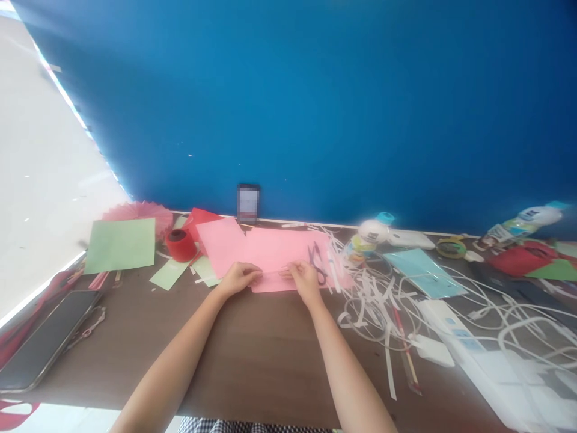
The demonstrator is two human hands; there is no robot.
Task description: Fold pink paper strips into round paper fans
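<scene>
My left hand [241, 278] and my right hand [304, 281] are side by side at the front edge of pink paper [288, 246] on the desk. Fingers and thumb are pinched together on both, with a narrow band of pink paper between them. I cannot tell whether that band is a loose strip or the sheet's folded edge. Just right of my right hand, dark-handled scissors [321, 276] lie on the paper. Another pink sheet [220, 243] overlaps it at the left.
At left are a green sheet [119, 243], a red tape roll [181, 245] and a large phone [49, 337]. A small phone [248, 203] leans on the blue wall. To the right, white paper strips [376, 300], cables, a bottle [367, 237] and a power strip [455, 337] crowd the desk.
</scene>
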